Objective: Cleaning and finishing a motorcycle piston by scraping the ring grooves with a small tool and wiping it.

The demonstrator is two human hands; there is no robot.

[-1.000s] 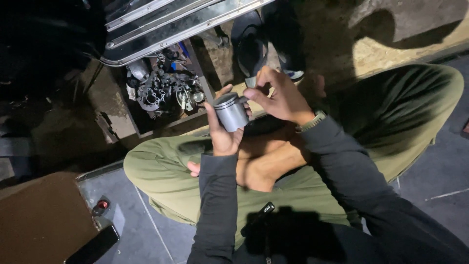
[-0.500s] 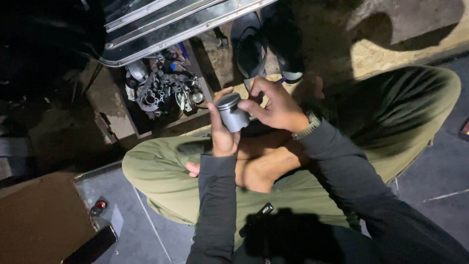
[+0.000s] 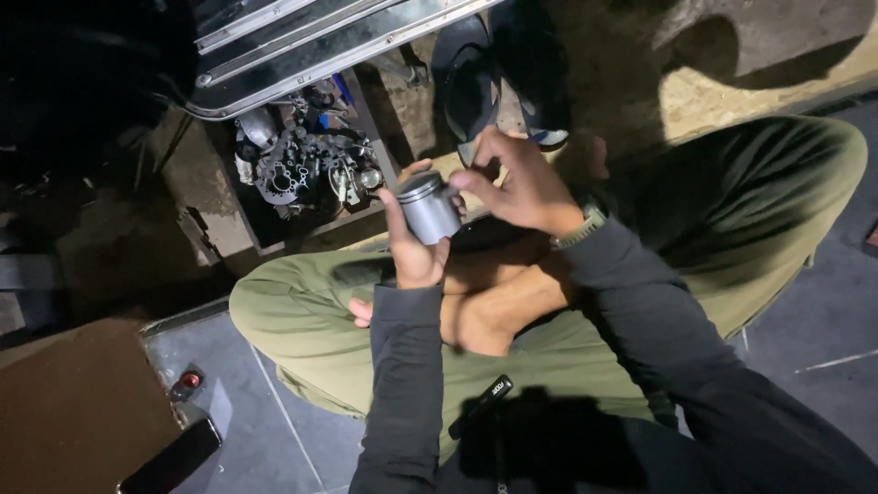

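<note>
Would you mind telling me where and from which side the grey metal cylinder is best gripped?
Grip the cylinder around its smooth round side wall, from below and behind, as the left hand does now. It stands nearly upright, tilted slightly, so the wall offers opposing faces. That leaves its rimmed top free, where the right hand has its fingertips.

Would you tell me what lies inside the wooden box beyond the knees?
The wooden box holds a jumble of metal engine parts; a metal cover hides its far end.

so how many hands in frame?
2. Left hand grips the metal cylinder from below at centre. Right hand is just right of it, fingers at its top rim. Both are the wearer's; no other hands show, though dark edges could hide some.
</note>
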